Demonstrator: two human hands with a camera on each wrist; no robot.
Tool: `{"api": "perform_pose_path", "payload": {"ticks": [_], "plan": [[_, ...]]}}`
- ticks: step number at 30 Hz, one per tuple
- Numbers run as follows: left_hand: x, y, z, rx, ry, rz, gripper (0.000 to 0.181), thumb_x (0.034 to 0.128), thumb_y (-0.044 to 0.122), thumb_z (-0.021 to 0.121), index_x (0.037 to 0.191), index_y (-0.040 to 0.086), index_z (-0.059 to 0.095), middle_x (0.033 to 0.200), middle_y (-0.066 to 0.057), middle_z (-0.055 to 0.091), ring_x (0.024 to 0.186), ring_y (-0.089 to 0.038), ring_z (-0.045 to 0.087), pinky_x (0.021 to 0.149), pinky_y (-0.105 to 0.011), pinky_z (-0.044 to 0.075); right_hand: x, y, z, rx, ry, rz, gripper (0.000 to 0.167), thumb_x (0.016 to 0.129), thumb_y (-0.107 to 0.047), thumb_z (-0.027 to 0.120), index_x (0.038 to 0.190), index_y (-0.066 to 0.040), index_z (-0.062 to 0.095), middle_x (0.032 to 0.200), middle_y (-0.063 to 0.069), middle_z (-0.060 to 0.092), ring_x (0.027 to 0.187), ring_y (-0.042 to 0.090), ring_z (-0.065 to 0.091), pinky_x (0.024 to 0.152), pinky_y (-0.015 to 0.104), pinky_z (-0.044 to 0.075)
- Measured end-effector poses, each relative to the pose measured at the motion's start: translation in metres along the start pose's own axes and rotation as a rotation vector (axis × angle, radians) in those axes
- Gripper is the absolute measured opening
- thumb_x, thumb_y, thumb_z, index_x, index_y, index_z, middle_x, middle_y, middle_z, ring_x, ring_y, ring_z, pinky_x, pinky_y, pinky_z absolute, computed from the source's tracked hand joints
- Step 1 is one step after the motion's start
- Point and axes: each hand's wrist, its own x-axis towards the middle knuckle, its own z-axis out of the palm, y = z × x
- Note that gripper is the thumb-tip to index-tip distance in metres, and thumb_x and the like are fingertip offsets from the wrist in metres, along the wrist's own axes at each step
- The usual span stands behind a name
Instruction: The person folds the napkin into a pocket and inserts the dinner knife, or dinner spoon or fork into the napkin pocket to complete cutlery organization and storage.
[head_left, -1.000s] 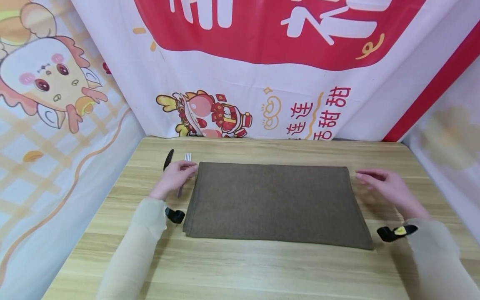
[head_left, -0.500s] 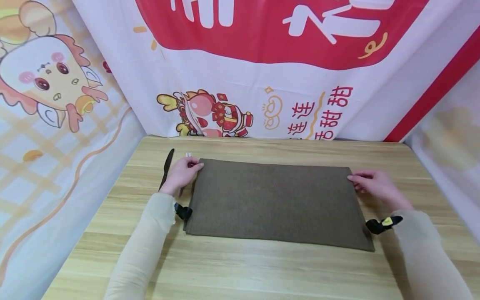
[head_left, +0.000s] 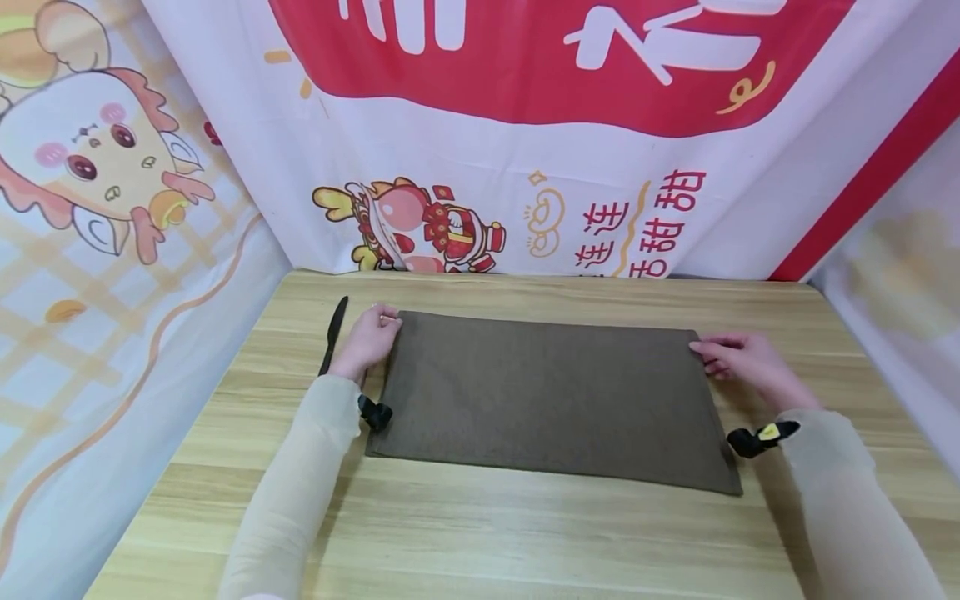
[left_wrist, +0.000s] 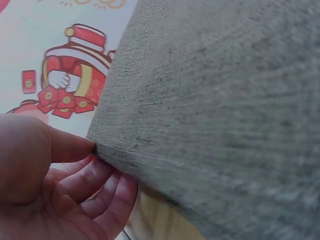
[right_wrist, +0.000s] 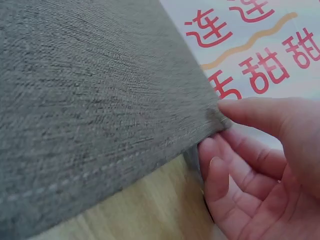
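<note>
A brown-grey folded cloth [head_left: 551, 396] lies lengthwise across the table in the head view. My left hand [head_left: 367, 340] pinches its far left corner between thumb and fingers. At the far right corner, my right hand [head_left: 756, 364] has the same kind of pinch. In the left wrist view the cloth [left_wrist: 225, 110] slopes up from the table at the pinched corner. The right wrist view shows a stitched hem along the cloth [right_wrist: 100, 100], with the thumb on top of the corner and fingers beneath.
A black-handled table knife [head_left: 333, 333] lies left of my left hand on the wooden table [head_left: 510, 542]. Printed fabric [head_left: 517, 150] hangs behind the table's far edge, and more patterned fabric [head_left: 127, 292] hangs at the left.
Both hands have come inward from beside the cloth and taken hold of its far corners. The cloth's far edge has risen slightly. The fork seen earlier is now hidden by my left hand.
</note>
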Motion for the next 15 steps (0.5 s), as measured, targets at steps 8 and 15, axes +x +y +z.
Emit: {"api": "perform_pose_path", "payload": {"ticks": [8,15], "plan": [[0.005,-0.002,0.003,-0.004,0.016,-0.023,0.034,0.1059,0.018,0.053,0.134,-0.001,0.053,0.128,-0.025,0.060,0.114,-0.035,0.058,0.094,-0.048,0.048,0.016,-0.005,0.003,-0.065,0.054,0.078,0.070,0.097,-0.054,0.063,0.136,0.004,0.057,0.114,0.019,0.066,0.091,0.026,0.064,0.073,0.027,0.057],[0.008,0.000,0.003,-0.006,0.016,-0.033,0.035,0.1070,0.015,0.049,0.138,0.000,0.051,0.130,-0.023,0.058,0.113,-0.035,0.058,0.094,-0.048,0.049,0.022,-0.014,0.006,-0.019,0.119,0.048,0.066,0.098,-0.053,0.063,0.137,0.000,0.058,0.129,0.021,0.058,0.104,0.029,0.061,0.080,0.029,0.052]]}}
